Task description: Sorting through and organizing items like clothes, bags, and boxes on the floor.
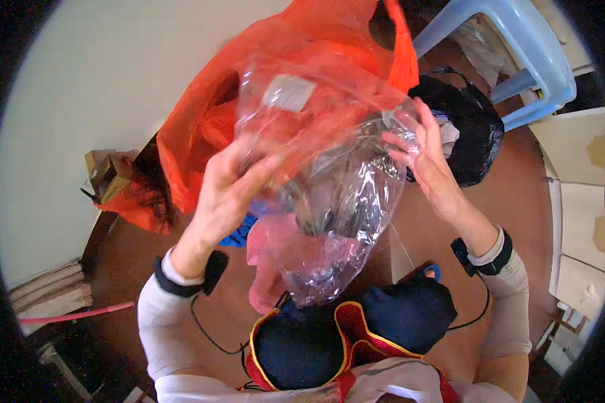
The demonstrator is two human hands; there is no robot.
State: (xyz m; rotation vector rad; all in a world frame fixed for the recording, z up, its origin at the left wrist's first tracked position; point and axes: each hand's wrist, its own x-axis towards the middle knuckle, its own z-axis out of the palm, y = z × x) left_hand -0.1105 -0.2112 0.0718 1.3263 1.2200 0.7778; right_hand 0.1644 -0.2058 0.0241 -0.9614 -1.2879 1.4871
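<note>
A clear, crinkled plastic bag (pixel 373 195) with a white label (pixel 289 93) is stretched between my two hands above my lap. At the bag's left side, my left hand (pixel 230 180) is closed on the film, slightly blurred. Opposite it, the fingers of my right hand (pixel 429 154) are bent round the bag's right edge. Dark, indistinct shapes show through the film. Just beyond the clear bag is a large orange plastic bag (pixel 205 114), partly seen through it. A pink cloth (pixel 265 265) lies below and left of the clear bag, with a bit of blue material (pixel 238 234) beside it.
An open black bag (pixel 474 127) with cloth in it stands at the right, by a light blue plastic chair (pixel 517 40). Small cardboard boxes (pixel 111 176) sit against the left wall. Pale drawers (pixel 585 221) line the right side. A pink strip (pixel 77 314) is at lower left.
</note>
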